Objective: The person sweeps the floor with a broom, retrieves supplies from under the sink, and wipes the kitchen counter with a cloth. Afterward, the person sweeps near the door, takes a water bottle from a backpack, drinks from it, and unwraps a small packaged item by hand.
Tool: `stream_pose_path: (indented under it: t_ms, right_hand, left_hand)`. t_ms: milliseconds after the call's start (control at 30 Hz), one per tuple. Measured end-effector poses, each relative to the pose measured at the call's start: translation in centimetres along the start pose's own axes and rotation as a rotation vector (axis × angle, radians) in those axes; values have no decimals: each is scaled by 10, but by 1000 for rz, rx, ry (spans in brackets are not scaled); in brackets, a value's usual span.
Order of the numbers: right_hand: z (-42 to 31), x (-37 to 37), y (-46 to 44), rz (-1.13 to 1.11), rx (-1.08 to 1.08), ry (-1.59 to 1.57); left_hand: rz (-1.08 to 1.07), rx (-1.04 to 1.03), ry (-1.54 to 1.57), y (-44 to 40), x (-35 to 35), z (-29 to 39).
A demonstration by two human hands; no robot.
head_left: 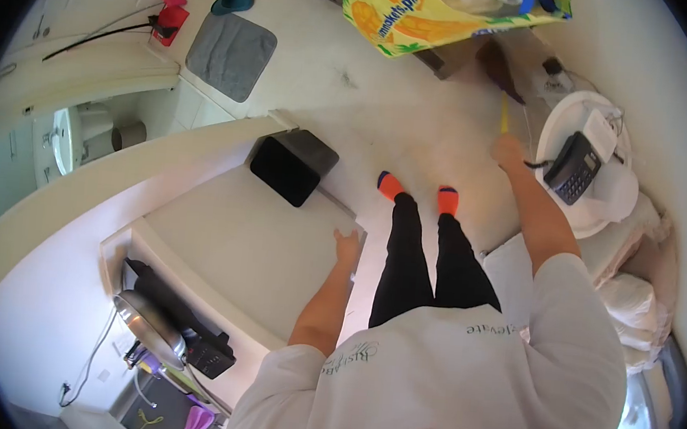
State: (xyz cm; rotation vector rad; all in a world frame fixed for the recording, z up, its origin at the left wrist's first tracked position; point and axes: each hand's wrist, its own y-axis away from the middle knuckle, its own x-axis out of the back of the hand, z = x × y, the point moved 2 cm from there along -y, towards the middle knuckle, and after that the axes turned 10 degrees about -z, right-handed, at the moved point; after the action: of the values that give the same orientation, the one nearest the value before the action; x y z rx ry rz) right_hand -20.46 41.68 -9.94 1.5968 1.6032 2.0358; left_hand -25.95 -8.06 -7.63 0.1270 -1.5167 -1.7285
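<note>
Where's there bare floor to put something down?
Between the grey mat and the broom in the right hand, the floor looks bare except a dark smudge. More shows between the broom and the orange socks. The round white table is crowded around the black phone.

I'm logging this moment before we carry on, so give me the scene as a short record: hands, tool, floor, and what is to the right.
Right hand: closed around the yellow handle of a broom
Left hand: fingers spread, at the edge of a pale flat surface; contact unclear
Broom head: brown, close to the yellow shopping bag
Floor ahead: gray mat, teal slippers
Feet: orange socks
Right side: black desk telephone
</note>
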Motion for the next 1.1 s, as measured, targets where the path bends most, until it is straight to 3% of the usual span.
stream_pose_path:
  t_ms: [100, 167, 300, 467, 533, 567, 700, 800, 833, 900, 967, 1000, 1033, 1100]
  right_hand:
    - [4, -46, 33, 15, -100, -19]
    - [5, -58, 83, -91, -143, 13]
    - [-20, -67, 161, -319, -13, -30]
    - [-81, -62, 182, -382, -34, -365]
    - [-80, -53, 176, -489, 50, -478]
    - [-76, -56, 188, -421, 101, -503]
    - [-8, -88, 247, -137, 223, -454]
    - [81, -90, 309, -180, -108, -275]
    - [117, -100, 321, -160, -127, -220]
    - [181, -105, 341, -132, -185, -164]
    - [239, -104, 355, -75, -191, -94]
    - [266, -111, 357, -54, -204, -67]
    - [296, -118, 357, -34, -212, -34]
    - [345, -126, 347, -36, -227, 23]
  left_hand:
    - [3, -9, -86, 11, 6, 0]
    - [26, -7, -134, 16, 12, -8]
    - [37, -23, -117, 20, 15, 12]
    - [49, -158, -240, -22, -7, 16]
    - [-137, -185, -112, -43, -12, 27]
    - [-177, -195, -86, -55, -15, 35]
    - [-231, -193, -49, -87, -32, 75]
    - [-385, -145, 7, -51, -49, 128]
    - [-430, -165, -1, -52, -58, 133]
    - [-361, -330, -201, -70, -94, 138]
    - [-115, -687, -542, -97, -158, 140]
    - [-234, -579, -445, -50, -174, 162]
    - [-334, -460, -351, 49, -181, 214]
    - [-389, -601, -350, 77, -240, 230]
